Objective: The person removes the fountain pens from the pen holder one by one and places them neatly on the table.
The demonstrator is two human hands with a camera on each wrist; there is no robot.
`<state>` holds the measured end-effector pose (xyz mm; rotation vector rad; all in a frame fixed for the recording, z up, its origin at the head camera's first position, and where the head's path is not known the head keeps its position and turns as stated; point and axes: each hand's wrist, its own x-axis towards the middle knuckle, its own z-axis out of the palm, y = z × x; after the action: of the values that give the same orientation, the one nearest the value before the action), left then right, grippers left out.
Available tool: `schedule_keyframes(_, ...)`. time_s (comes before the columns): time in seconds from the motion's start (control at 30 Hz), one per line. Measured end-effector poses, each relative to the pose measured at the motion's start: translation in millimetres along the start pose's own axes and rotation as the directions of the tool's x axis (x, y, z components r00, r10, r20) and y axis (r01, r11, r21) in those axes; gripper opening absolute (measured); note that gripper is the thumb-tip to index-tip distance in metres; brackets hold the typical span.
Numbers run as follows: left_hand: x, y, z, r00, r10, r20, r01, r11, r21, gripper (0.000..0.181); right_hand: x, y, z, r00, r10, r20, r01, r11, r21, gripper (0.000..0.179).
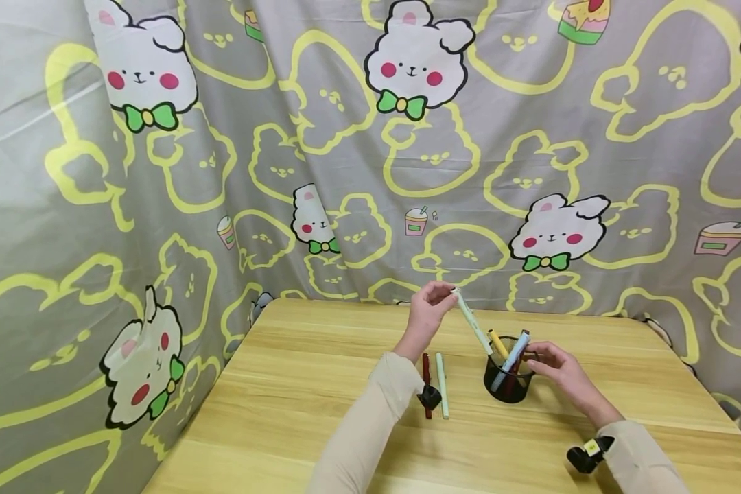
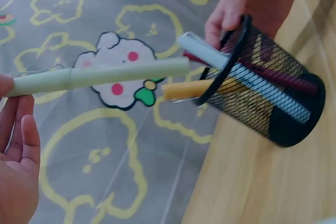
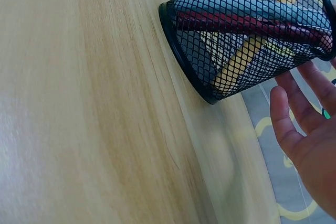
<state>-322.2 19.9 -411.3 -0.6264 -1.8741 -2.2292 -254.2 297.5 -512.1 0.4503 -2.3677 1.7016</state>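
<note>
The pale green pen (image 1: 473, 321) was pinched at one end by the left hand (image 1: 426, 315), presumably freeing the other near the mesh cup (image 1: 511, 392); right hand (image 1: 565, 374) set against it, grip not discernible.

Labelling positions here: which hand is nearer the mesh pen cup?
Right. The right hand is beside the mesh pen cup; the left hand is higher and left of it, holding a green pen.

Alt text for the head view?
A person's left hand holds a pale green pen, its lower end near the rim of a black mesh cup of pens; the right hand is beside the cup. A maroon pen and another pale green pen lie on the wooden table.
</note>
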Motion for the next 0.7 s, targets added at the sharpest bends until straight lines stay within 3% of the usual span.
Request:
schedule_keyframes(0.3, 2.5, 12.5, -37.9, 0.999, -0.053, -0.006, 0.053, 0.999, -0.004, 0.023, 0.9, 0, 1, 1.000, 0.002, 0.000, -0.002, 1.000, 0.000, 0.029)
schedule_keyframes(0.47, 3.3, 4.1, -60.2, 0.995, -0.086, -0.044, 0.086, 0.996, 0.017, 0.024, 0.2, -1, 1, 1.000, -0.001, 0.002, 0.001, 1.000, 0.008, 0.027)
schedule_keyframes(0.7, -2.7, -0.8, -82.3, 0.993, -0.103, -0.062, 0.110, 0.988, 0.112, 0.021, -0.9, -3, 1, 1.000, -0.002, -0.001, 0.002, 1.000, 0.014, 0.028)
